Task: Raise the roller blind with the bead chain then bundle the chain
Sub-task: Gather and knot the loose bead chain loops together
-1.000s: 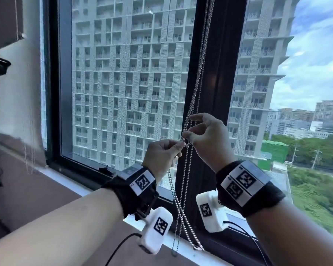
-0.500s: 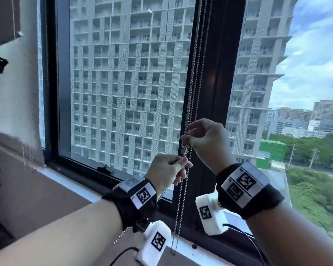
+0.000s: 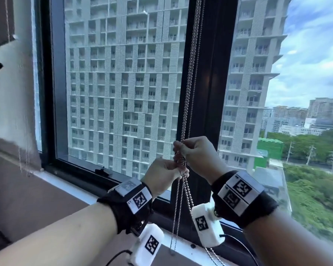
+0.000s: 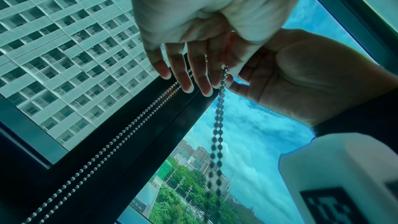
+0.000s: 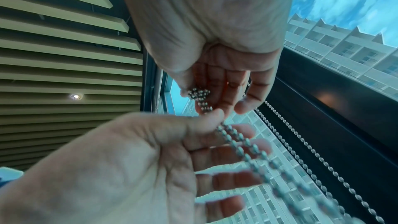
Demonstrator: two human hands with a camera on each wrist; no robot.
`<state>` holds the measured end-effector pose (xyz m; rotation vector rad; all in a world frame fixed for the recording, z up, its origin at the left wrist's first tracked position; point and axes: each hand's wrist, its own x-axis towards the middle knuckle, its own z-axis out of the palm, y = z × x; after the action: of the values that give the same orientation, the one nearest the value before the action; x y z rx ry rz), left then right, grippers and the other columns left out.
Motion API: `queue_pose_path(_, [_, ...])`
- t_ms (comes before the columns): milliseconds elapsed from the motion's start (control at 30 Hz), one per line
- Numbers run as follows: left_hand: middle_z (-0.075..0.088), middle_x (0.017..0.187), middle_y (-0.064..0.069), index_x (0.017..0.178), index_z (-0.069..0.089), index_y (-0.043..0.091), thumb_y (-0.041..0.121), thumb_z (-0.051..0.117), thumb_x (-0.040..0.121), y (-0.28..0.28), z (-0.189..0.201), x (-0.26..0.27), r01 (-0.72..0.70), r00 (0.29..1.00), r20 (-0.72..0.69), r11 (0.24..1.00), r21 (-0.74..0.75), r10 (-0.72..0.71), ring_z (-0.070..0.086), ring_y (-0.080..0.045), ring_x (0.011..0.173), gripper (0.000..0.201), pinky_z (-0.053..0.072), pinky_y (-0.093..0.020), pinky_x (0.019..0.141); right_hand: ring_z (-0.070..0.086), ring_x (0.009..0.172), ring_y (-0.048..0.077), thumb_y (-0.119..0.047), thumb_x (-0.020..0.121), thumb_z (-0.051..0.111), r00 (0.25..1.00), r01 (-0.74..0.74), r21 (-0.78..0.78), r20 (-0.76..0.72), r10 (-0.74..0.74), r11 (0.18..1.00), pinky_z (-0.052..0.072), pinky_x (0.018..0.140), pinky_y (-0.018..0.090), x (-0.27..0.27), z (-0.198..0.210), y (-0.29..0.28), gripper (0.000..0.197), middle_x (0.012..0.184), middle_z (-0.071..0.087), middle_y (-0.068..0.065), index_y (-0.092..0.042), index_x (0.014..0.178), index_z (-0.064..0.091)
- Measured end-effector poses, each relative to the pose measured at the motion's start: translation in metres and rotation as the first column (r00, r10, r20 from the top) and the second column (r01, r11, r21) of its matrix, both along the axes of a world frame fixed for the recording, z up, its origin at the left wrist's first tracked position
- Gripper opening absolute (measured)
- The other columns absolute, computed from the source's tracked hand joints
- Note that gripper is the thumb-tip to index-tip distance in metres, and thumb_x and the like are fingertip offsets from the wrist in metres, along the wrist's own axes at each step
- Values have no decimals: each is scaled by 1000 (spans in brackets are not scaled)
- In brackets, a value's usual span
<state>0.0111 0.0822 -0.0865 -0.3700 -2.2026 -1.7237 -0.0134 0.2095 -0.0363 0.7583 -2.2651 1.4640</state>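
A silver bead chain point(image 3: 188, 89) hangs in several strands down the dark window mullion point(image 3: 213, 93). My right hand point(image 3: 178, 148) pinches a small bunch of its beads point(image 5: 199, 94) between thumb and fingers. Just below it, my left hand point(image 3: 179, 169) pinches the doubled chain point(image 5: 215, 122) between thumb and forefinger point(image 4: 224, 77). The two hands nearly touch. Under them the doubled chain point(image 4: 217, 125) hangs slack towards the sill, and two other strands point(image 4: 129, 129) run along the mullion. The blind's fabric is out of view.
A white sill point(image 3: 69, 187) runs under the dark window frame point(image 3: 52, 93). Another thin chain point(image 3: 7, 20) hangs at the far left by the wall. White wrist cameras point(image 3: 208, 225) hang under both wrists beside the chain. A slatted ceiling point(image 5: 64, 57) is overhead.
Both hands have stayed on the chain. The left hand has slipped a little lower, under the right hand's fingertips. The slack loop below swung left and then back to the right.
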Motion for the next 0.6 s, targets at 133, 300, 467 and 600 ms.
queue_pose_path(133, [71,89,-17,88,71,3,29,62,86,-4,9,4,-62,995,-74,998,-8,61,61,-20,80,27,44,-27,74,64,56,13,-28,95,62,1000,3,-52,5,-2,999,52,53,28,-1,-6,-3,31,67,72,8,-5,78,74])
queue_pose_path(300, [74,85,-7,97,72,13,22,51,90,-2,43,3,-103,970,-208,987,125,127,69,-22,78,23,56,-35,71,67,66,30,-24,97,58,976,-142,-250,125,177,958,59,68,43,1,-11,-6,32,74,71,17,3,88,72])
queue_pose_path(467, [66,67,-5,88,71,7,22,59,92,1,71,2,-7,976,-209,969,245,60,66,-19,65,20,53,-30,56,64,56,20,-31,99,54,918,-251,-247,245,311,936,49,60,31,3,-18,-11,40,67,66,12,7,102,66])
queue_pose_path(600, [55,62,-9,86,67,3,14,54,95,-6,71,1,38,976,-214,955,293,27,55,-21,53,20,48,-30,53,52,49,14,-34,94,62,885,-293,-250,294,361,923,47,53,24,2,-23,-4,35,59,52,4,-2,82,68])
